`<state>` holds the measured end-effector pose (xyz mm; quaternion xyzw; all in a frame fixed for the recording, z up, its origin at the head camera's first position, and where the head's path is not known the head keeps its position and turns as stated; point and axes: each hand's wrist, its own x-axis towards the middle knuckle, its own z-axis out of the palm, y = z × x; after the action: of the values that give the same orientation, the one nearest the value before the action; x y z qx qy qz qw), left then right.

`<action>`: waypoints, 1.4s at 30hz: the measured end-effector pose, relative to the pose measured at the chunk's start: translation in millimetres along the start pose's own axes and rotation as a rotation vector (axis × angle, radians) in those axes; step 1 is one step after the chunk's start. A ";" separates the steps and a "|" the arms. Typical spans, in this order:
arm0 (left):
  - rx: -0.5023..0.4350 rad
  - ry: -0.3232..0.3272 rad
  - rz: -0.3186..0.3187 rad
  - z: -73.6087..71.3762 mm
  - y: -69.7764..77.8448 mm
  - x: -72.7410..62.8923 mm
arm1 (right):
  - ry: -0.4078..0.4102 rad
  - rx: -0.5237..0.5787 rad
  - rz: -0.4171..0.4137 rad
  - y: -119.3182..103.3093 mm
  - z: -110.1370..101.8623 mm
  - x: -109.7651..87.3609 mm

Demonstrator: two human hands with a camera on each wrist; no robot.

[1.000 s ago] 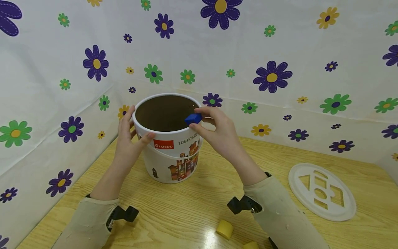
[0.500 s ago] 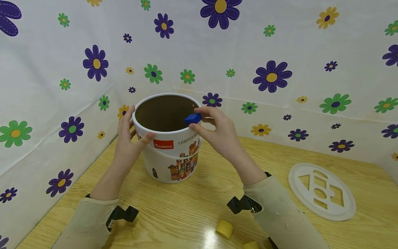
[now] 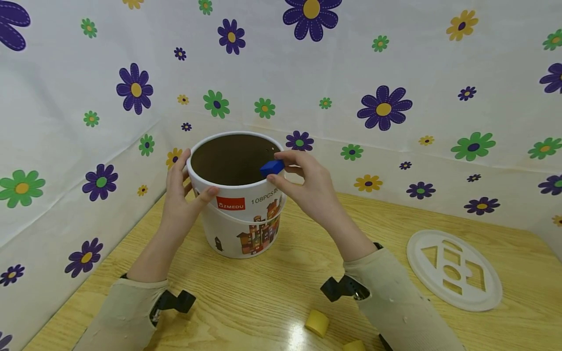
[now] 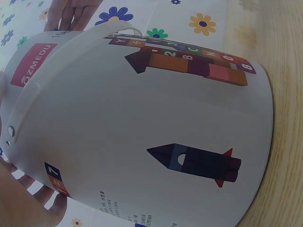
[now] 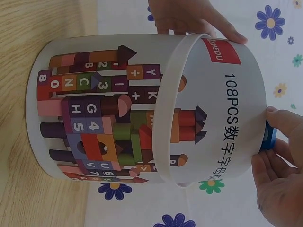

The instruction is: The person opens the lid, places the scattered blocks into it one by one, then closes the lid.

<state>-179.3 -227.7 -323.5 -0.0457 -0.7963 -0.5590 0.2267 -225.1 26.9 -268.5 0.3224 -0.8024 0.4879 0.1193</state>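
A white bucket (image 3: 228,231) with printed pictures of blocks stands upright on the wooden table, its mouth uncovered and dark inside. My left hand (image 3: 182,202) holds its left side near the rim, thumb on the front wall and fingers spread around the outside. At the right of the rim, my right hand (image 3: 313,187) pinches a small blue block (image 3: 272,168) between thumb and fingers, and the block overlaps the rim in the head view. In the right wrist view the blue block (image 5: 269,136) shows between the fingertips, beside the bucket's top edge.
A round white lid (image 3: 432,279) with shaped cut-outs lies on the table (image 3: 246,302) at the right. Two yellow cylinder blocks, one (image 3: 317,322) whole and another (image 3: 353,346) cut off by the frame, lie at the front. A flower-patterned cloth (image 3: 333,58) hangs behind and at left.
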 end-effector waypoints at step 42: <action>-0.008 0.001 -0.002 0.5 -0.3 -0.1 | -0.035 0.062 -0.032 7.0 -15.9 -63.0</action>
<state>-179.5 -227.3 -323.9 -0.0454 -0.7939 -0.5626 0.2262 -183.4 68.1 -297.4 0.3471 -0.7837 0.5047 0.1031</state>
